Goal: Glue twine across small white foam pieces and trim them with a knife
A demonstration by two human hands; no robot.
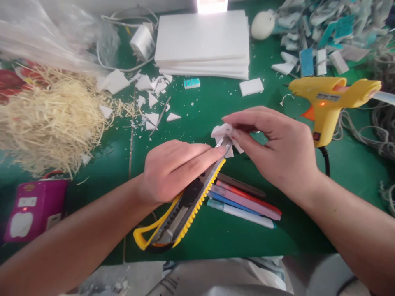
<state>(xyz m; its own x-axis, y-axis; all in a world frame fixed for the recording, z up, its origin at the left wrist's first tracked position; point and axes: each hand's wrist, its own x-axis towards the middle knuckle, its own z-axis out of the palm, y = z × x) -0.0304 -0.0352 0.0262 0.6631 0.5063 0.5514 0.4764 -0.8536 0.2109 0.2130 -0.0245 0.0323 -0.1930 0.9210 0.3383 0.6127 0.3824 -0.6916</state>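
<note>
My left hand (182,168) is closed around a yellow and black box cutter (188,213), its handle slanting down toward the table's near edge. The cutter's blade points up and right, touching a small white foam piece (219,131). Between the thumb and fingers of my right hand (274,144) that foam piece is pinched; part of it is hidden by the fingertips. Small white scraps show just below the fingertips. Under the hands, several markers (243,211) lie side by side on the green table (197,242).
A yellow hot glue gun (330,98), its light on, sits at right. White foam sheets (200,41) are stacked at the back. Foam scraps (151,100), straw-like shreds (58,119) and a purple box (37,209) occupy the left. Offcuts (308,57) and a white egg-shaped object (262,25) are back right.
</note>
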